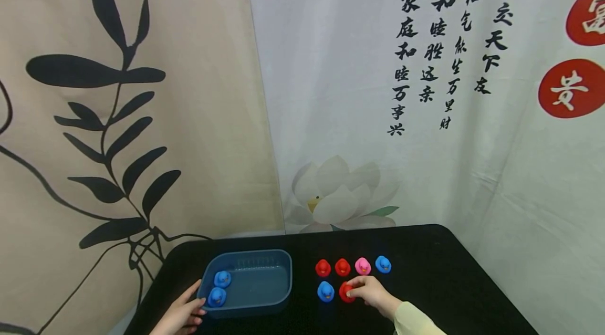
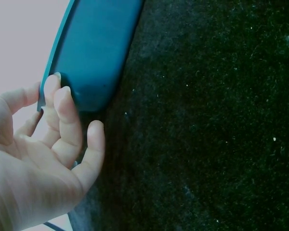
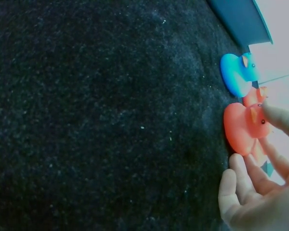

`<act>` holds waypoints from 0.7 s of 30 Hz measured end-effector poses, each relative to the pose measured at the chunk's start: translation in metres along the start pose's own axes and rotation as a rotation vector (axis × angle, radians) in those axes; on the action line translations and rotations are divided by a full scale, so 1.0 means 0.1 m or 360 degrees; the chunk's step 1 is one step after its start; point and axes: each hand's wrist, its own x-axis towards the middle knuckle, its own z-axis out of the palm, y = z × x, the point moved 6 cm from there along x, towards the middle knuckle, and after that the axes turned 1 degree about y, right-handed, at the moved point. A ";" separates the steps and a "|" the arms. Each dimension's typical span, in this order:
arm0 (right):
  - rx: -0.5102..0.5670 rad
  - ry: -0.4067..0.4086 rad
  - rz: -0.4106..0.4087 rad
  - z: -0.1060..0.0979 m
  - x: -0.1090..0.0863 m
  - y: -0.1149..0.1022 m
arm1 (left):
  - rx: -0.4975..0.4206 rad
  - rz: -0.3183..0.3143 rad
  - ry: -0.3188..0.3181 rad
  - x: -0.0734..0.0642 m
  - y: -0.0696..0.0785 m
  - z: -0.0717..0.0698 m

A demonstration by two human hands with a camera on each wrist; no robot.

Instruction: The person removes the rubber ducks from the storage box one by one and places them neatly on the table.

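My left hand [image 1: 181,311] grips the left rim of a blue-grey plastic basin [image 1: 259,283], with the thumb on one side of the wall and fingertips on the other. Two blue rubber ducks [image 1: 217,297] sit inside the basin along its left side. To the right, my right hand [image 1: 372,293] pinches a red rubber duck [image 1: 343,292] by its head between thumb and fingers. In the right wrist view this red duck [image 3: 238,127] stands upright, low over the black cloth. A blue duck [image 1: 325,291] is just left of it.
Behind the pinched duck runs a row on the black table [image 1: 425,272]: two red ducks [image 1: 323,268], a pink duck [image 1: 363,266] and a blue duck [image 1: 383,264]. A printed curtain [image 1: 340,88] hangs behind the table's far edge.
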 end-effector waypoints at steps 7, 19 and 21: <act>-0.0011 -0.0012 0.0006 -0.01 0.00 -0.03 | -0.0012 0.0010 0.0002 0.01 -0.01 -0.01; -0.0084 0.0055 -0.0064 -0.13 0.00 -0.20 | -0.0024 0.0009 -0.0008 0.01 -0.02 -0.01; -0.0088 0.0077 -0.0064 -0.14 0.01 -0.25 | -0.0024 0.0014 -0.0010 0.01 -0.02 -0.02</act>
